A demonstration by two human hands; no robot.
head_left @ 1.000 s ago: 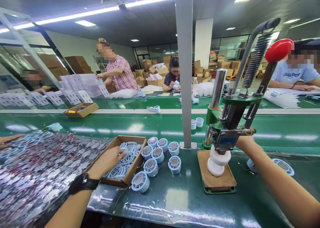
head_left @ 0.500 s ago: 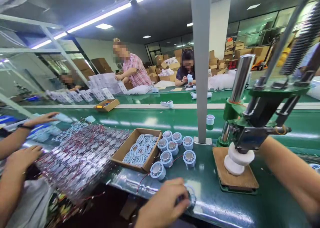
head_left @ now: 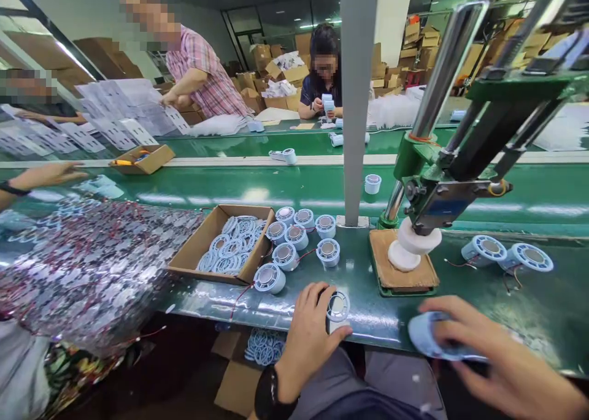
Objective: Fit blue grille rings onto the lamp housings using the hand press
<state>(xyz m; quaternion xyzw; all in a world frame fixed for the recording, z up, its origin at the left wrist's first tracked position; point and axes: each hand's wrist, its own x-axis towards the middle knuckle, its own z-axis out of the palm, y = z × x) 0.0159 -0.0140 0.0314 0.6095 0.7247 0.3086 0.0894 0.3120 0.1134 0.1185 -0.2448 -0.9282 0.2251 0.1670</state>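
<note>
My left hand [head_left: 313, 328] curls round a light blue fan housing [head_left: 338, 306] at the bench's front edge, its round slotted face turned up. To the right, my right hand [head_left: 478, 340] grips another light blue plastic housing [head_left: 426, 334], blurred by motion; the fingers hide part of it. Several similar fan housings [head_left: 285, 256] with silvery round centres and thin wires stand left of the press. Two more housings [head_left: 527, 259] sit beyond my right hand. A cardboard box [head_left: 186, 267] holds pale blue slotted rings [head_left: 237, 245].
A green press [head_left: 427, 193] with a white pressing head [head_left: 418, 236] stands over a brown pad [head_left: 405, 279]. A grey post [head_left: 359, 101] rises behind the bench. Wired parts [head_left: 92, 260] cover the left side, near a co-worker's hand [head_left: 50, 175]. Other people work across the green belt [head_left: 207, 187].
My right hand has come back from beyond the press to the bench front, now with a light blue housing. My left hand stays at a housing by the edge. The view has tilted down.
</note>
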